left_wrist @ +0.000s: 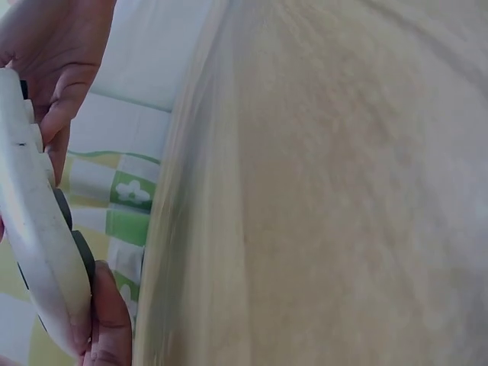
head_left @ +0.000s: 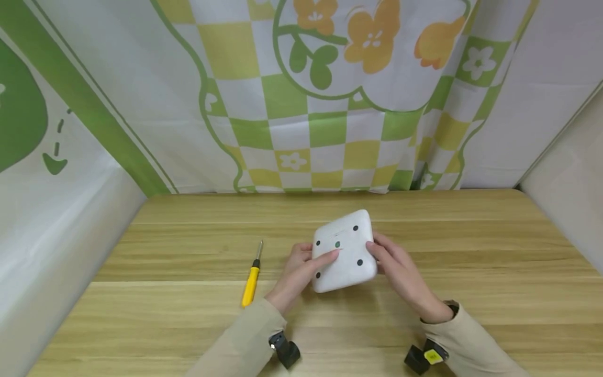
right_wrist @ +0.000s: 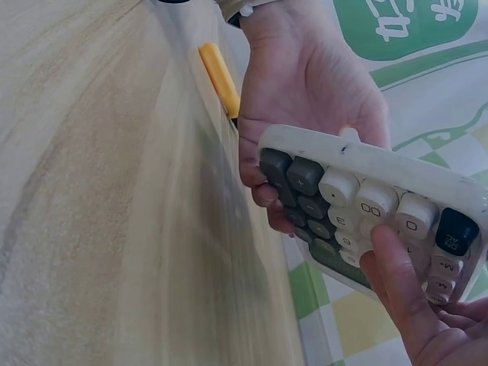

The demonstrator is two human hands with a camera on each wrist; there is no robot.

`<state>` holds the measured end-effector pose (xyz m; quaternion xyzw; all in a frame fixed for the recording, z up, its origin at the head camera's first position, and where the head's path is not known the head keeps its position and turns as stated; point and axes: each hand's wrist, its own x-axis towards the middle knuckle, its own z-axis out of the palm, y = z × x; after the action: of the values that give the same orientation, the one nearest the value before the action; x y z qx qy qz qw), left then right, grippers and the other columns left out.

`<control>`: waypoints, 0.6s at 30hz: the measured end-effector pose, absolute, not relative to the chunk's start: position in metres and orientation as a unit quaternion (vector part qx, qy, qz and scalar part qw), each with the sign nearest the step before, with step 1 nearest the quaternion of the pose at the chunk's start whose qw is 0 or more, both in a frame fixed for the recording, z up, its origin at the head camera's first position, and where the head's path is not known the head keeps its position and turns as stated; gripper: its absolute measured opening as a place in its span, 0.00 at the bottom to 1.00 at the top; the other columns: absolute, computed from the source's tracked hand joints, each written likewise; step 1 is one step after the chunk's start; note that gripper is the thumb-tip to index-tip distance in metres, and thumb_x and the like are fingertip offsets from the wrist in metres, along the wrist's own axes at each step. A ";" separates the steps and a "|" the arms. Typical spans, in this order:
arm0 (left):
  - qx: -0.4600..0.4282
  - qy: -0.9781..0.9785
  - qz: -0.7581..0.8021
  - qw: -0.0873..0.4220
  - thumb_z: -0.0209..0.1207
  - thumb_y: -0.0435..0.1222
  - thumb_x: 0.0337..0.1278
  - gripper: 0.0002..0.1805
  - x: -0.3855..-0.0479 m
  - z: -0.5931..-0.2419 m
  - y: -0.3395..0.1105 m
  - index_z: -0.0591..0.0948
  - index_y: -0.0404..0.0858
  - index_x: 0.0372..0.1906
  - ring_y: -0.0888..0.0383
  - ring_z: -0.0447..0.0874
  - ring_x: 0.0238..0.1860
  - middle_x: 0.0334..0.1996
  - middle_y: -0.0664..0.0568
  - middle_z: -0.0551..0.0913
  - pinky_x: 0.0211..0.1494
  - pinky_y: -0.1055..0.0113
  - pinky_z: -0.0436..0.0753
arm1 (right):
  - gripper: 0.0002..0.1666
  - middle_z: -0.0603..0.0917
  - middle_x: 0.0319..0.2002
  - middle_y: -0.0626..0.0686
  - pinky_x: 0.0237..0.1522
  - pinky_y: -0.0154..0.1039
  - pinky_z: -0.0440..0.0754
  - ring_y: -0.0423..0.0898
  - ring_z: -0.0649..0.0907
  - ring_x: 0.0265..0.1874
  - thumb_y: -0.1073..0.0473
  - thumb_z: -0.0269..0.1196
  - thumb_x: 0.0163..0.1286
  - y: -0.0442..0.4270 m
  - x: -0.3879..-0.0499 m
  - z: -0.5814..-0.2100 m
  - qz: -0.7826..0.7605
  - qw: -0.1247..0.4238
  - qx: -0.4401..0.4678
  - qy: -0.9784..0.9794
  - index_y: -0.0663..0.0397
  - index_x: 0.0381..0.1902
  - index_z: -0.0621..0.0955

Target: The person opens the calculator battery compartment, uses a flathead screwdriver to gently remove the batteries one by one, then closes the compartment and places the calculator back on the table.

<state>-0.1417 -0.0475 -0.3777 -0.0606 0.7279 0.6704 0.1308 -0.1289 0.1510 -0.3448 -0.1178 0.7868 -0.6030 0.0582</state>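
Note:
A white calculator (head_left: 346, 269) is held above the table, its underside with dark round feet and a green dot facing up in the head view. My left hand (head_left: 298, 272) grips its left edge, the thumb lying across the underside. On the opposite edge, my right hand (head_left: 400, 272) pinches it between thumb and fingers. From the right wrist view, the key side of the calculator (right_wrist: 375, 200) shows white, grey and dark keys, with a finger of the right hand (right_wrist: 408, 293) against them. The left wrist view catches the calculator (left_wrist: 34, 206) edge-on.
On the wooden table (head_left: 165, 314), a yellow-handled screwdriver (head_left: 252, 285) lies left of my left hand, its tip pointing away. Behind the table's far edge hangs a checked, flowered curtain (head_left: 330, 125). Dark wrist devices (head_left: 285, 351) sit at both cuffs.

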 end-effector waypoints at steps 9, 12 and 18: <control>-0.071 0.744 0.652 0.130 0.68 0.51 0.48 0.40 -0.140 -0.376 -0.050 0.63 0.36 0.61 0.54 0.77 0.45 0.49 0.43 0.81 0.42 0.67 0.76 | 0.26 0.77 0.55 0.66 0.41 0.37 0.83 0.47 0.81 0.45 0.54 0.45 0.78 0.154 -0.129 -0.349 -0.598 0.065 -0.097 0.793 0.67 0.65 0.68; -0.072 0.746 0.650 0.126 0.69 0.49 0.48 0.41 -0.140 -0.376 -0.051 0.63 0.35 0.62 0.53 0.77 0.45 0.50 0.43 0.80 0.42 0.67 0.76 | 0.25 0.78 0.53 0.66 0.40 0.37 0.83 0.43 0.81 0.42 0.55 0.46 0.77 0.155 -0.129 -0.350 -0.596 0.063 -0.086 0.796 0.67 0.64 0.69; -0.078 0.753 0.643 0.119 0.69 0.47 0.48 0.40 -0.141 -0.377 -0.054 0.64 0.35 0.62 0.53 0.76 0.43 0.48 0.43 0.79 0.38 0.69 0.74 | 0.25 0.80 0.50 0.65 0.37 0.34 0.82 0.41 0.81 0.38 0.56 0.48 0.76 0.158 -0.130 -0.351 -0.569 0.058 -0.069 0.817 0.68 0.63 0.70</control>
<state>-0.1409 -0.0541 -0.3765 -0.0778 0.7527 0.6428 0.1191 -0.1298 0.1576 -0.3511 -0.0687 0.8173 -0.5692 0.0576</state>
